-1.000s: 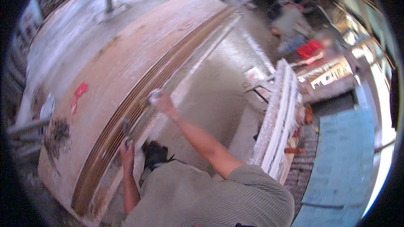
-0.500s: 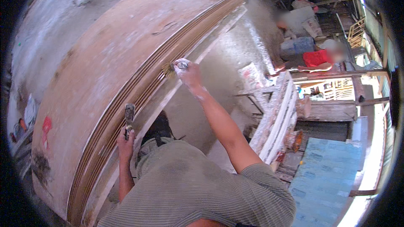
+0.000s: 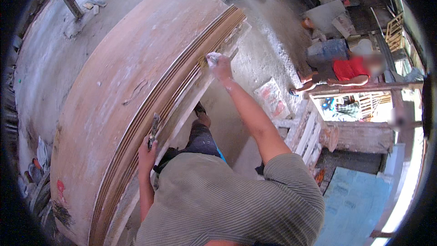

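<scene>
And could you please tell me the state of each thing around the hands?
Tabletop: stained, with a red patch and a dark smear.
Brown moulding: grooved, lying lengthwise along the tabletop.
Brush: held at the brown moulding; contact unclear.
Right hand: white-smeared, closed on the brush.
Bladed tool: held, blade pointing away from the body.
Left hand: closed around the bladed tool.

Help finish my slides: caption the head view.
Left hand holds a scraper; right hand, an apparent brush at grooved strip.
</scene>
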### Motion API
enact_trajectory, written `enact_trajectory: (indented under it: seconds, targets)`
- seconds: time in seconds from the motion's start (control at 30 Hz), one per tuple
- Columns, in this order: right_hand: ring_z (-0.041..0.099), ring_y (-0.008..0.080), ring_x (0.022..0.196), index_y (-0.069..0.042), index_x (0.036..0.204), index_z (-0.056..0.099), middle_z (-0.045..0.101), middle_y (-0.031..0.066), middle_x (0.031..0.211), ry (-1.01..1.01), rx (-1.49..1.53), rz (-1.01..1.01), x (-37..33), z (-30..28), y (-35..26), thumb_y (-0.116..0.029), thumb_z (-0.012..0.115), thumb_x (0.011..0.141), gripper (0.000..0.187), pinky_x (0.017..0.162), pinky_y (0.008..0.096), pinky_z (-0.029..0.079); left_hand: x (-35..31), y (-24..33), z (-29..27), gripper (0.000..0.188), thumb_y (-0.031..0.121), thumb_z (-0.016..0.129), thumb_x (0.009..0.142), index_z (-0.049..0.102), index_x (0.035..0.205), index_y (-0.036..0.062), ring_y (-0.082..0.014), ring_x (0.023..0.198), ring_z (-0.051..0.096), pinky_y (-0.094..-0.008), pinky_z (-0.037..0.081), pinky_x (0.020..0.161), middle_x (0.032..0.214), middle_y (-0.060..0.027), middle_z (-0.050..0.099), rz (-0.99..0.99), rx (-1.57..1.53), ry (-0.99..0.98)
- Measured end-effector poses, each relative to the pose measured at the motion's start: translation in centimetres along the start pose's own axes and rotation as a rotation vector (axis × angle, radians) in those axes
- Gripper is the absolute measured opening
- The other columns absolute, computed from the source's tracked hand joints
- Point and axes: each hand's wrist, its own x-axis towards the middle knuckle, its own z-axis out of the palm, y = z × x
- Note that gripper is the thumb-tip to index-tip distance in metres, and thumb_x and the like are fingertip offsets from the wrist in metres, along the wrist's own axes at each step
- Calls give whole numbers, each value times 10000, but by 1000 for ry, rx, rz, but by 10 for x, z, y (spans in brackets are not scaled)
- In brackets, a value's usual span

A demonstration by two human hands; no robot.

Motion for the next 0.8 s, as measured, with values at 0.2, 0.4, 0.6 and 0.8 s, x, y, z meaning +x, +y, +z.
enact_trajectory:
  seconds: [0.2,0.4,0.6,0.8]
  targets:
    - [667,328,749,-106,884,713,691,145,794,-161,246,369,125,-22,141,-160,632,821,116,705,430,518,42,85,67,342,171,581,924,556,1220,1,-180,835,594,-339,481,749,885,-111,622,-221,-160,153]
    - [686,318,761,-83,884,716,694,162,809,-122,-178,132,251,-45,267,-189,643,818,144,681,418,522,81,173,118,305,200,612,925,595,1128,-26,-172,707,561,-305,454,672,770,-91,587,-177,-171,173]
    - [615,314,852,-67,995,643,636,125,886,-124,53,22,127,-5,196,-129,585,843,174,720,411,498,116,209,142,172,187,564,934,553,942,15,-150,686,522,-317,432,657,716,-43,557,-172,-158,211]
    - [623,162,783,-72,964,696,670,16,874,-541,712,343,123,-47,143,-46,632,837,144,736,357,524,130,216,151,181,199,568,941,548,890,27,-127,676,483,-300,408,636,695,-28,523,-235,-255,280]
